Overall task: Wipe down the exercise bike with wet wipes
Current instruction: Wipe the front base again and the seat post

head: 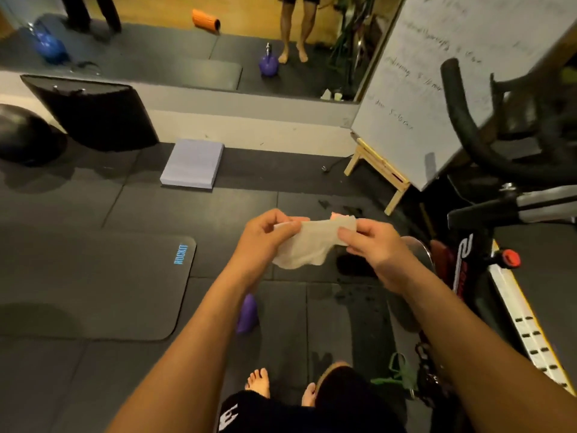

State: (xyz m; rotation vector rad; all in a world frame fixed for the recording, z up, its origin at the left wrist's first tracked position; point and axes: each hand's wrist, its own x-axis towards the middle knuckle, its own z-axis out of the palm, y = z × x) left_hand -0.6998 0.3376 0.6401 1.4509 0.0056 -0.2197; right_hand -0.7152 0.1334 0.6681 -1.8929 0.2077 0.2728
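Pinches one edge of a wet wipe (pixel 309 245) between the thumb and curled fingertips (pixel 288 227) of the left hand (pixel 265 235). Pinches the opposite edge the same way with the fingertips (pixel 345 237) of the right hand (pixel 371 245). Holds the sheet stretched between both hands in mid-air over the dark rubber floor, lower part sagging in a loose, wrinkled fold.

Looks thin, pale, limp and nearly weightless. Probably damp, so likelier to cling to itself and to skin than to slip. Seems easy to tear if pulled hard, so better opened by the edges, then bunched or laid flat under the palm for wiping.

Hangs just left of the exercise bike (pixel 468 254) without touching it: black frame, red knob (pixel 510 257), curved black handlebars (pixel 459 120) up at the right. Suggests wiping not yet begun.

Shows, farther out, a black exercise mat (pixel 93 285) at the left, a pale foam block (pixel 193 164) near the wall, a whiteboard (pixel 452 73) on a wooden easel, and a mirror (pixel 187 42) reflecting kettlebells and two people's legs.
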